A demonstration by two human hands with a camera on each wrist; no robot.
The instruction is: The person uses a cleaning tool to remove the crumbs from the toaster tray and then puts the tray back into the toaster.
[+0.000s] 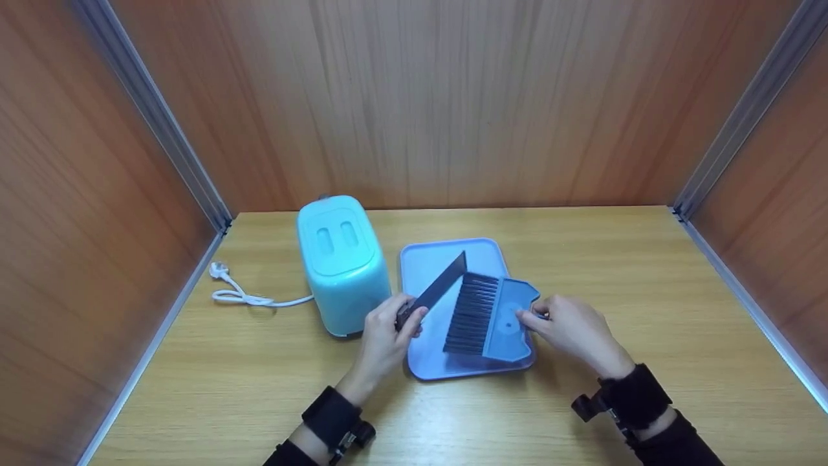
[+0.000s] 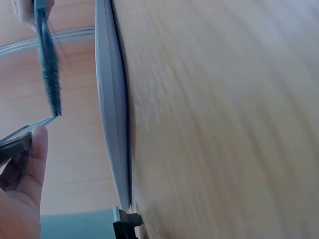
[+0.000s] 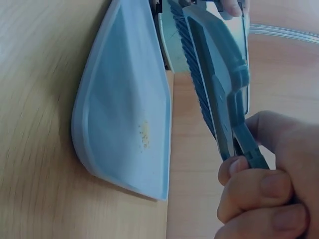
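My left hand (image 1: 388, 327) grips the dark end of a thin, flat crumb tray (image 1: 443, 285), held tilted and nearly edge-on above the blue tray (image 1: 424, 259). Between the thumb and fingers of my right hand (image 1: 576, 327) is the handle of a blue brush (image 1: 508, 317) with dark bristles. In the left wrist view the bristle ends (image 2: 55, 107) meet the far edge of the crumb tray. Pale crumbs (image 3: 144, 133) lie on the blue tray below, as the right wrist view shows. Part of the crumb tray is hidden behind the brush there.
Left of the blue tray stands a turquoise toaster (image 1: 343, 259) with a closed lid. Its white cord and plug (image 1: 242, 294) lie on the wooden table (image 1: 647, 272). Wood-patterned panels (image 1: 446, 103) enclose the back and both sides.
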